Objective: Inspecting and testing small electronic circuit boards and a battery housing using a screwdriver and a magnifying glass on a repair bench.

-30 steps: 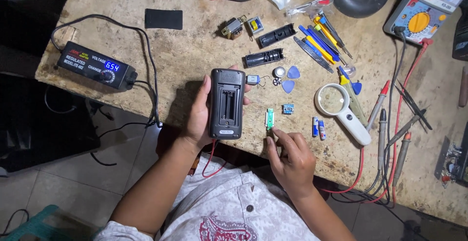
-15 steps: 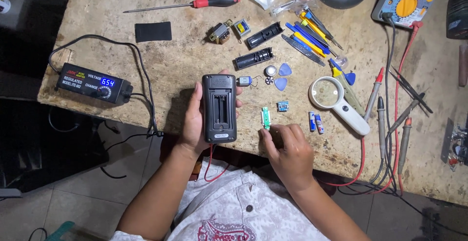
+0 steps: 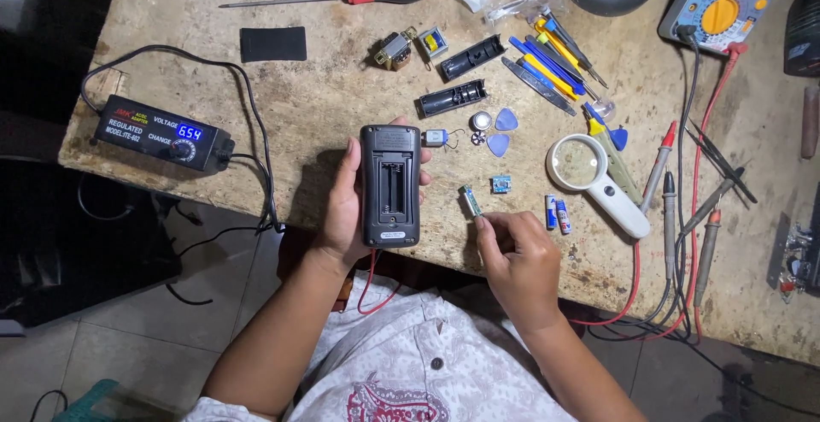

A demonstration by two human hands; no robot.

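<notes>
blue lit screen (image 3: 189,132) on black power adapter (image 3: 162,132), left table edge

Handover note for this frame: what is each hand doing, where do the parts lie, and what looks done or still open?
Left hand grips the black device, back side up, its battery compartment open and empty.
Right hand pinches a small battery at the table edge, apart from the device.
Two more small batteries lie beside the magnifying glass on the table.
Done: the compartment is uncovered. Left: no battery is in it; I cannot tell which loose part is its cover.
</notes>
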